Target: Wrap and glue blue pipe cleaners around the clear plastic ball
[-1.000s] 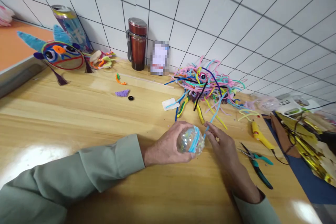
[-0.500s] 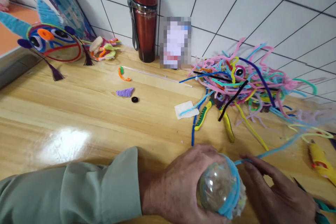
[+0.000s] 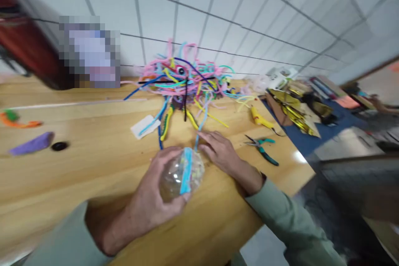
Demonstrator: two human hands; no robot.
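A clear plastic ball (image 3: 172,178) sits in my left hand (image 3: 146,199), whose fingers and thumb wrap round its left side. A light-blue pipe cleaner band (image 3: 186,170) runs round the middle of the ball. Its right half looks bumpy and filled with pale bits. My right hand (image 3: 222,153), just right of the ball, pinches the loose light-blue pipe cleaner (image 3: 203,119), which rises from the ball toward the pile. Beyond both hands lies a tangled pile of coloured pipe cleaners (image 3: 190,77), with yellow-green plier handles (image 3: 167,123) poking out from under it.
Teal-handled pliers (image 3: 263,149) and a yellow glue gun (image 3: 260,118) lie to the right. A white scrap (image 3: 145,126), a black ring (image 3: 60,146) and a purple piece (image 3: 33,143) lie left. A dark red flask (image 3: 28,45) stands by the tiled wall. Gold foil (image 3: 293,112) lies beyond the table's right edge.
My view has swung to the right, bringing the table's right edge and the teal pliers into sight. My left hand still holds the ball, and my right hand stays at the blue strand.
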